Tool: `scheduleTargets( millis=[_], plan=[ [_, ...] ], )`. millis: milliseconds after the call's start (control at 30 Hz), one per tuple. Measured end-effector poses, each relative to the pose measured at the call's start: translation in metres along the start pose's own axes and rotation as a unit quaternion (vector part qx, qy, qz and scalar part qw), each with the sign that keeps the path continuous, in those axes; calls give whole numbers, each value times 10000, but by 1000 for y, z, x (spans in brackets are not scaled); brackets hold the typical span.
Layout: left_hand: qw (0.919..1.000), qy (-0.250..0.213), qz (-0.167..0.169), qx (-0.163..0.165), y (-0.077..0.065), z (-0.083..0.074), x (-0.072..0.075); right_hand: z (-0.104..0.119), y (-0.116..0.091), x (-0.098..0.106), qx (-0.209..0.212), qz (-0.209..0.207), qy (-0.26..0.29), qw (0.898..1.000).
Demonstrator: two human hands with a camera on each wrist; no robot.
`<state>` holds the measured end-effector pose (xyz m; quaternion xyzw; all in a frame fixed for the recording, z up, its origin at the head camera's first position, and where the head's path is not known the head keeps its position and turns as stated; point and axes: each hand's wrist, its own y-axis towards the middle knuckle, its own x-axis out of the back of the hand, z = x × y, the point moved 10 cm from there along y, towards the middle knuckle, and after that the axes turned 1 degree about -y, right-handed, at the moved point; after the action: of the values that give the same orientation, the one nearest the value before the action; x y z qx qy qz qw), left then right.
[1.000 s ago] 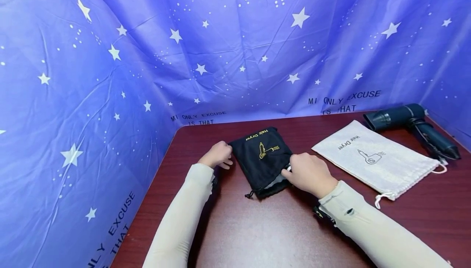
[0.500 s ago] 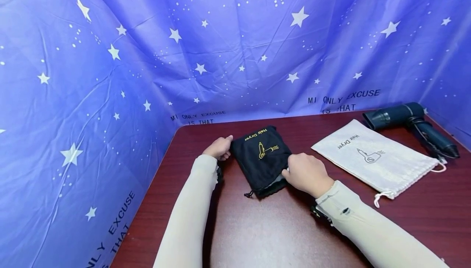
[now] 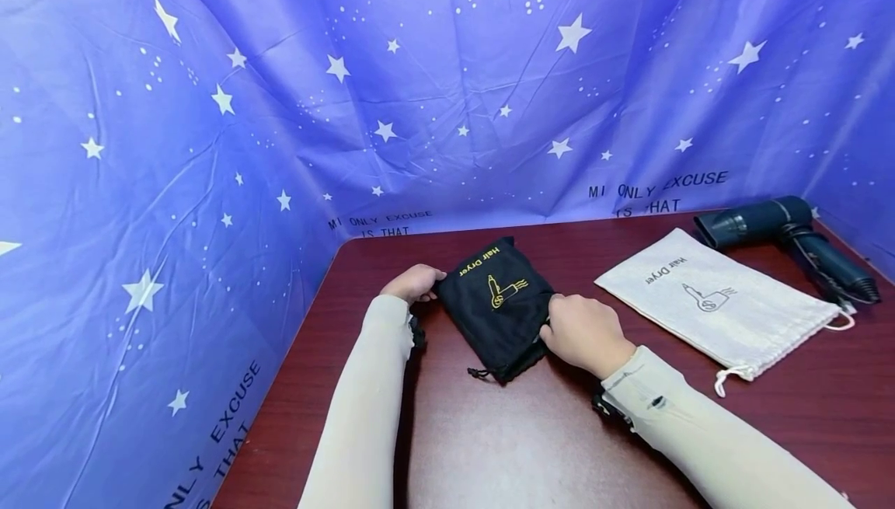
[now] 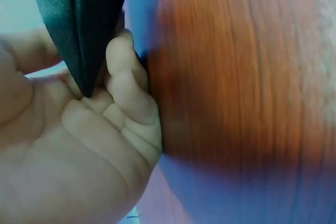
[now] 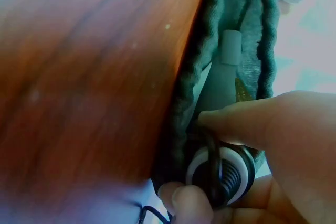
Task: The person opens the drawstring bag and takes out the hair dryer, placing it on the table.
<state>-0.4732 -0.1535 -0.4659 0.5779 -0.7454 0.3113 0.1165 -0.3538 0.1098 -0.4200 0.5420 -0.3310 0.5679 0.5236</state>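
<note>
A black drawstring bag [image 3: 489,307] with yellow "Hair Dryer" print lies on the table, its mouth toward me. My left hand [image 3: 412,284] pinches its far left corner; in the left wrist view the black corner [image 4: 84,35] runs between thumb and curled fingers. At the mouth's right side, my right hand [image 3: 583,330] grips the round end of a hair dryer handle [image 5: 226,174], with a pale ring and ribbed cord sleeve. The right thumb lies over the black cord. Deeper in the mouth shows a grey tapered piece [image 5: 220,77]. The bag hides the rest.
To the right lies a flat white drawstring bag [image 3: 713,299] with the same print in black. Behind it, a dark teal hair dryer [image 3: 762,221] rests near the table's back right corner. Blue star-patterned cloth [image 3: 454,89] hangs around the dark red table [image 3: 489,447].
My left hand has shifted slightly up to the bag's corner and now pinches it. The bag has turned a little, and less of the grey at its mouth shows. The right hand stays put.
</note>
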Motion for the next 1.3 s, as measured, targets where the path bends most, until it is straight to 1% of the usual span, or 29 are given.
scheduleTargets(
  millis=[133,233,333,433,500,700,800,933,1133,1300],
  plan=[
    [9995,189,23,-234,-2,-3,-1,-2,0,-2,-20,-83,-4,10000],
    [9993,209,23,-299,-5,-5,0,-1,0,-3,-24,-93,17,10000],
    [9992,231,6,-318,-8,-7,1,1,0,-6,0,-19,23,10000],
    [9992,247,12,-306,-9,-7,2,2,-1,-9,-23,69,43,10000],
    [9992,249,29,-302,-8,-6,2,0,0,-10,-57,56,81,9999],
    [9993,262,2,-274,-4,-2,2,-4,1,-8,-108,-182,257,9994],
    [9992,295,-38,-266,-4,-2,2,-4,0,-5,-49,-292,245,9993],
    [9995,203,-79,-237,-1,0,1,-2,0,-4,59,-407,200,9990],
    [9999,-14,-150,-84,0,4,4,-7,3,-2,-36,-438,369,9983],
    [9996,42,-227,-180,-2,1,7,-10,6,3,-67,-571,460,9973]
  ],
)
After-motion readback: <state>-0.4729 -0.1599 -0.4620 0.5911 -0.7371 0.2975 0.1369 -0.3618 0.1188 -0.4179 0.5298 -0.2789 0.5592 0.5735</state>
